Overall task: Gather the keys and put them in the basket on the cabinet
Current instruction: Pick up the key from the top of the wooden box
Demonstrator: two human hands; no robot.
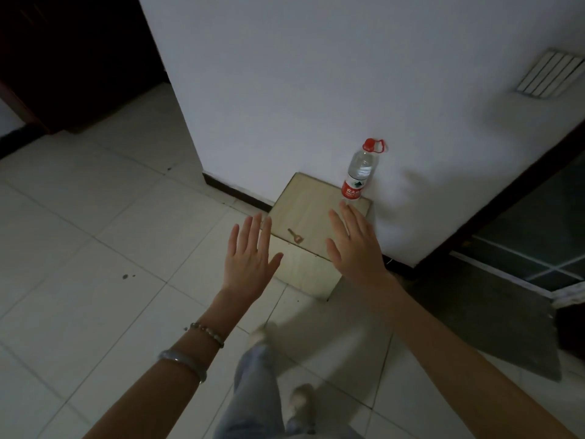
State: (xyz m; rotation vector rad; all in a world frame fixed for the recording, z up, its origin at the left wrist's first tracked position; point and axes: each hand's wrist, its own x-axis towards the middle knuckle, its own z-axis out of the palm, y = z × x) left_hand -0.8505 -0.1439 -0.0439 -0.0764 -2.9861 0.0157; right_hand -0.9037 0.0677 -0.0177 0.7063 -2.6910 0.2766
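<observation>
While held flat over the middle of the frame, left hand point(250, 259) and right hand point(356, 245) both spread wide, fingers splayed, empty. Between them, one small brass-coloured key point(295, 236) lying flat on the pale wood-grain top of a low boxy cabinet point(313, 201) set against the white wall point(316, 74). At the cabinet's back right corner, upright clear plastic bottle point(359, 172), red cap and red label, clear liquid inside. Lower left, beaded bracelet point(207, 333) and smooth grey bangle point(183, 362) on the left wrist. Glossy pale floor tiles point(95, 248) all round.
</observation>
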